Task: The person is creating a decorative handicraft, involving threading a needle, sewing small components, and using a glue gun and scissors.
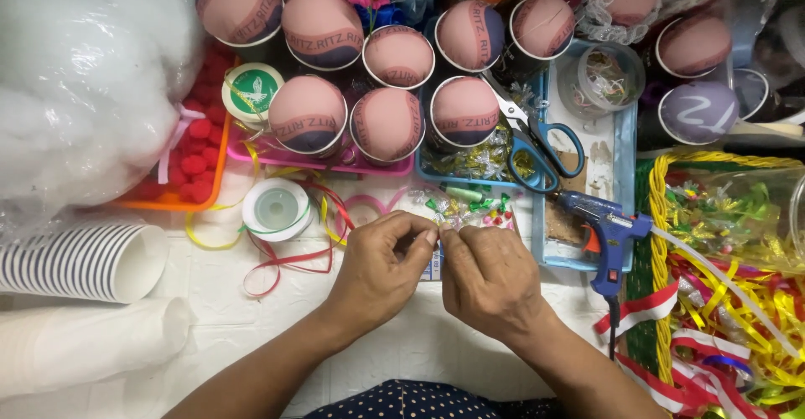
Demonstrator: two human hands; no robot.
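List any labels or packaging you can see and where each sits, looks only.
Round lid label: upper left beside the red tray, white with green print.
Printed bands on cup domes: rows along the top, pink with darker lettered stripe.
Clear bag: above both hands, holding small green and red bits.
Striped cup stack: left, lying sideways.

I look down and see my left hand [381, 264] and my right hand [486, 276] close together on the white surface [251, 335], fingertips meeting over a clear bag of small coloured decorations [465, 208]; what the grip pinches is too small to tell. Just right of my right hand lies a blue glue gun [605, 233], with blue scissors [537, 142] above it in a tray [622, 150]. On the left lie a ribbon spool [277, 209] and stacked paper cups [84, 261]. Cups with pink padded tops [386, 124] stand behind.
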